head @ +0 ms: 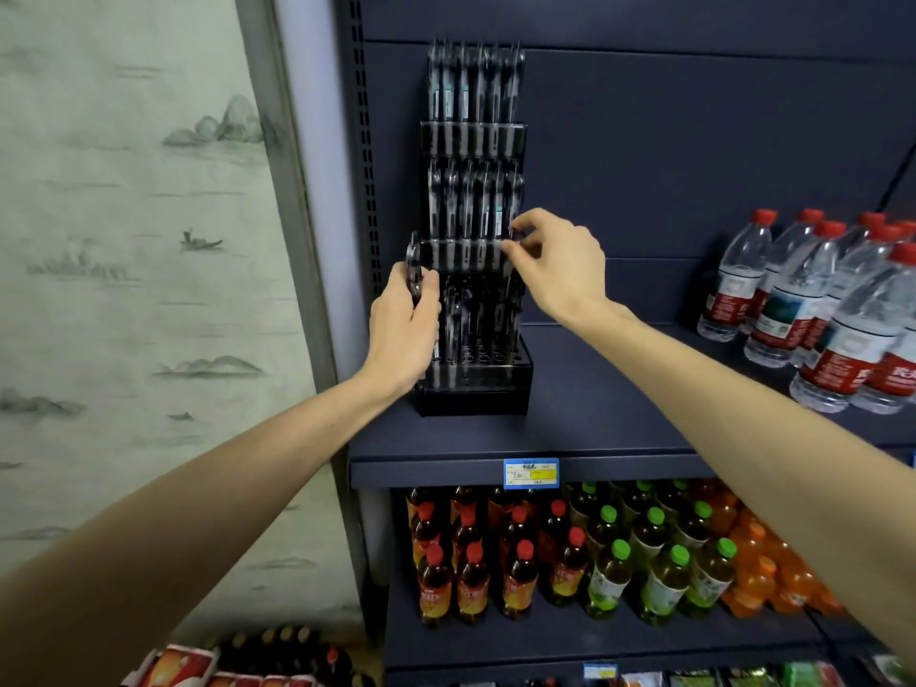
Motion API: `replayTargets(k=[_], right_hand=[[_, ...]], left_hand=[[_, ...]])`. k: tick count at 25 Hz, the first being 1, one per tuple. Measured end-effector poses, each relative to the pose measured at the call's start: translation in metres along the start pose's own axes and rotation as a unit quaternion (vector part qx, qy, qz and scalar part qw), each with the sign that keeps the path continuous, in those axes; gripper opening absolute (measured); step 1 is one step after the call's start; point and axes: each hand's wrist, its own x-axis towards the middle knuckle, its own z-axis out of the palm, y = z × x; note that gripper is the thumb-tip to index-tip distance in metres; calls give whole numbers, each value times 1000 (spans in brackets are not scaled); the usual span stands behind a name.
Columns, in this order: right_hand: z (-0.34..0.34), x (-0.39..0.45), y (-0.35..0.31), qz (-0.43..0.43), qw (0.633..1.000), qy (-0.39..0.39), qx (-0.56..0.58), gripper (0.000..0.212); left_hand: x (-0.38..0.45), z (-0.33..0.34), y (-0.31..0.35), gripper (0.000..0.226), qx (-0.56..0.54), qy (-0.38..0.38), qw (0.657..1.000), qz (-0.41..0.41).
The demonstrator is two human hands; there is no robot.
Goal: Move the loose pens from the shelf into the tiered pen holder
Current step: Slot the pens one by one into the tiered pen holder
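Note:
A black tiered pen holder point(473, 389) stands at the left end of the dark shelf point(595, 414). Its top and middle tiers are full of upright black pens point(471, 91); the bottom tier holds a few at its left and shows empty holes at its right. My left hand point(404, 334) is at the holder's left side, closed around a bundle of black pens point(414, 270) that stick up above my fingers. My right hand point(560, 262) is at the right end of the middle tier, pinching a single pen point(518, 235) by its top with thumb and fingers.
Clear water bottles with red caps point(818, 300) stand at the right of the same shelf. Below, red-, green- and orange-capped drink bottles point(619, 552) fill the lower shelf. A blue and yellow price tag point(530, 473) is on the shelf edge. A painted wall point(124, 240) is at the left.

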Motion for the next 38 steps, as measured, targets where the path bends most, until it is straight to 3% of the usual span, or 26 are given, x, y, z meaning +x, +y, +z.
replayTargets(k=[4, 10, 17, 27, 31, 34, 36, 38], right_hand=[[10, -1, -1, -24, 999, -10, -29, 27], [14, 5, -4, -13, 1000, -23, -14, 29], [17, 3, -8, 5, 1000, -13, 14, 25], [20, -4, -5, 3, 999, -41, -4, 27], [23, -3, -8, -39, 993, -94, -57, 38], [26, -9, -11, -71, 974, -145, -157, 55], [24, -14, -16, -99, 975, -102, -172, 53], [15, -18, -27, -102, 989, -43, -95, 35]], left_hand=[[1, -1, -4, 23, 61, -1, 998, -5], [9, -10, -8, 24, 48, -12, 998, -48], [12, -11, -16, 13, 19, -2, 1000, -6], [7, -13, -30, 10, 12, -1, 1000, -24], [4, -12, -32, 12, 8, -12, 1000, -26], [1, -10, -30, 17, 10, -24, 999, -26], [1, -9, -29, 22, 16, -31, 999, -20], [4, -7, -31, 24, 17, -35, 999, -16]])
